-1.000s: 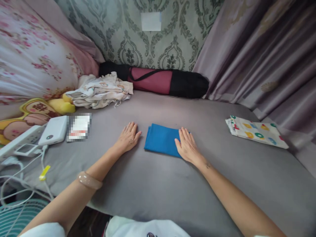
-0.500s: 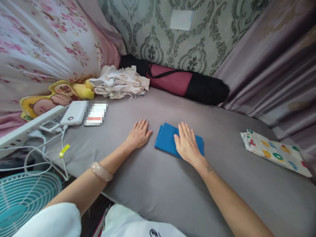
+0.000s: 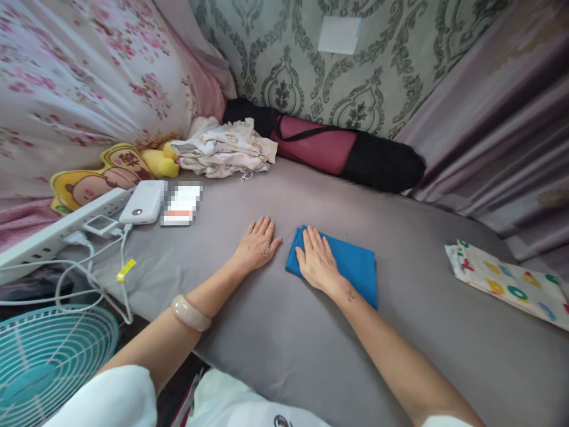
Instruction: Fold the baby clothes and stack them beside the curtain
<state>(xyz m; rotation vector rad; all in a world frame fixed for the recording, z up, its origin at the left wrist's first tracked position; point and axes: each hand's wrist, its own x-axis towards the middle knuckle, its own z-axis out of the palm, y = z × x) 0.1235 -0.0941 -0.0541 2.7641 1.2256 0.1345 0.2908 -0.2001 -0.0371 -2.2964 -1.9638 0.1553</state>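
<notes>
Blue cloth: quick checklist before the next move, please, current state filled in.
1. Blue cloth lies flat on the grey sheet: ok, folded into a pad.
2. Layers of the cloth line up: not ok, they look slightly offset at its left end.
3. Right hand rests on the cloth: ok, palm down near the left end, fingers stretched out.
4. Left hand off the cloth: ok, flat on the sheet to its left, not touching.
5. Patterned cloth apart from the blue one: ok, off to the right.
6. Underside of the blue cloth free of creases: cannot tell, hidden.
</notes>
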